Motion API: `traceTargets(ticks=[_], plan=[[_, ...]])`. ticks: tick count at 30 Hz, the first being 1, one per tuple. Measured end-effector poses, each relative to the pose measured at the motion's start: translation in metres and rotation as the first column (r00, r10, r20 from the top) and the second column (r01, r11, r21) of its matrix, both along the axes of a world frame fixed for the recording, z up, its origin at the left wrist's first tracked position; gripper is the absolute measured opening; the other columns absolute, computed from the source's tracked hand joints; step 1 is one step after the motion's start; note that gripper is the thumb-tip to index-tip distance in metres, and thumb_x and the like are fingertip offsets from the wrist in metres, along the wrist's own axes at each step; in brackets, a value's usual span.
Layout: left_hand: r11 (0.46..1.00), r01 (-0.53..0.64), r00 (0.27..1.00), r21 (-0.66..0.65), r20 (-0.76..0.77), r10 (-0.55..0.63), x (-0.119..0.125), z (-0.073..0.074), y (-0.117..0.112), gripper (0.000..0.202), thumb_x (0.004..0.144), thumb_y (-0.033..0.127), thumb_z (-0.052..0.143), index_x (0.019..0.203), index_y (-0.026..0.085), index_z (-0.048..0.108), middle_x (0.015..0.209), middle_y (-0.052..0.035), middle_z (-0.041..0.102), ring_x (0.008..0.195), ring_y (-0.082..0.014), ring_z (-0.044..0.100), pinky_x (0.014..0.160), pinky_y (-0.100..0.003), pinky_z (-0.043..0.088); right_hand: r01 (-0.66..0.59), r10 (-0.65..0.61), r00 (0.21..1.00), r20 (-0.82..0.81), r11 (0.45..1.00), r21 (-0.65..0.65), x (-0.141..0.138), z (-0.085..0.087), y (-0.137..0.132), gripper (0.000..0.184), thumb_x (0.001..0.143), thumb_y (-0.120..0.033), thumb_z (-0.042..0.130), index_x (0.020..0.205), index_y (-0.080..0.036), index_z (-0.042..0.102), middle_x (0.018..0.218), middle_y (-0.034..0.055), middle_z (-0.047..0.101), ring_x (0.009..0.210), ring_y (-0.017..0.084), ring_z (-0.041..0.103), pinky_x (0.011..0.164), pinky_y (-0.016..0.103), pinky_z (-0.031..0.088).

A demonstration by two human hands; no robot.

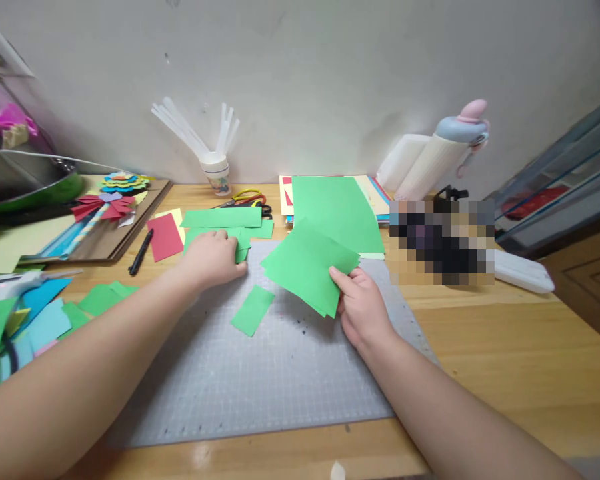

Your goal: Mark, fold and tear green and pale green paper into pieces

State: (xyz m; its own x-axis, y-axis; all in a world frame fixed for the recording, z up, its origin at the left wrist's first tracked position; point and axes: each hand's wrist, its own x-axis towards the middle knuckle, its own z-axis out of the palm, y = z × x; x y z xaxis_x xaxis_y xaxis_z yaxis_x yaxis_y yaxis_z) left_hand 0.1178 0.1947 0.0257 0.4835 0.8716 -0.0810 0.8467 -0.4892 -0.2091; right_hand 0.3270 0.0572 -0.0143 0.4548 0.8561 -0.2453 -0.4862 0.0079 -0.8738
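Note:
In my right hand (365,303), pinched between thumb and fingers at one corner, are a few green paper sheets (307,267), slightly fanned over the grey cutting mat (260,387). My left hand (213,257) is closed over green paper pieces (243,245) at the mat's far left edge; its fingertips are partly hidden. Just beyond it lies a long green paper strip (223,217). A small green paper rectangle (253,311) rests alone on the mat between my hands.
Behind the mat, a large green sheet (337,207) tops a paper stack. Scissors (250,198) and a paper cup (215,172) of white straws stand near the wall. Left are a black pen (141,252), red paper (167,237) and paper scraps (43,317). A bottle (430,163) leans at right.

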Motion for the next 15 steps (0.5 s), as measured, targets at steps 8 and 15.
traceTargets(ticks=[8, 15], plan=[[0.999, -0.044, 0.994, 0.012, 0.102, 0.042, -0.013, -0.004, 0.017, 0.038, 0.072, 0.026, 0.053, 0.106, 0.020, 0.067, 0.104, -0.0121, 0.070, 0.097, -0.0313, 0.063, 0.076, -0.037, 0.047, -0.029, 0.029, 0.999, 0.026, 1.000, -0.013, 0.002, -0.003, 0.001, 0.035, 0.064, -0.034, 0.076, 0.091, -0.021, 0.058, 0.096, 0.0076, 0.074, 0.086, 0.024, 0.070, 0.072, 0.038, 0.056], [0.989, -0.145, 0.950, 0.025, 0.283, 0.132, -0.041, -0.009, 0.027, 0.056, 0.089, 0.033, 0.036, 0.144, 0.020, 0.039, 0.121, -0.0124, 0.066, 0.102, -0.0295, 0.064, 0.075, -0.034, 0.048, -0.167, 0.170, 0.984, 0.047, 0.984, -0.055, 0.004, -0.001, -0.001, 0.038, 0.063, -0.035, 0.079, 0.094, -0.021, 0.062, 0.094, 0.0073, 0.076, 0.083, 0.026, 0.071, 0.066, 0.037, 0.057]])
